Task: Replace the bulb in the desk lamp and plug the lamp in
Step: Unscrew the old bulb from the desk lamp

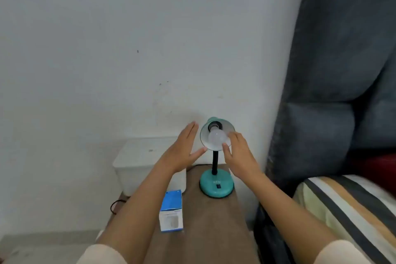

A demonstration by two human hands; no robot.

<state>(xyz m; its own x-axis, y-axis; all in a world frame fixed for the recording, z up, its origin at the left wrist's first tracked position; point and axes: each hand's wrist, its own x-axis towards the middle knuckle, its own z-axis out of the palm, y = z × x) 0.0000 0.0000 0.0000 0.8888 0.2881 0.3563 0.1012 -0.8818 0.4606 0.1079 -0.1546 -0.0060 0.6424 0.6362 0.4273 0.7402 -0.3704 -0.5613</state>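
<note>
Sleeves low in view; bulb box (171, 212) on the table (205, 231). Our right hand (240, 156) fingers the bulb (216, 136), seated in the teal lamp (216, 150) shade. Left hand (184, 150) flat, empty, thumb beside shade rim. We judge: unscrewing step. Next: steady shade, twist bulb. Cord (115, 204) trails off left; plug unseen.

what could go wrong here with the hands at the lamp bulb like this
1. The right hand has only fingertips on the bulb, so its grip may slip and the bulb could drop.
2. The left hand is open beside the shade, not clearly bracing it, so twisting may swing the head or tip the lamp on its base.
3. The base sits near the table's right edge.
</note>
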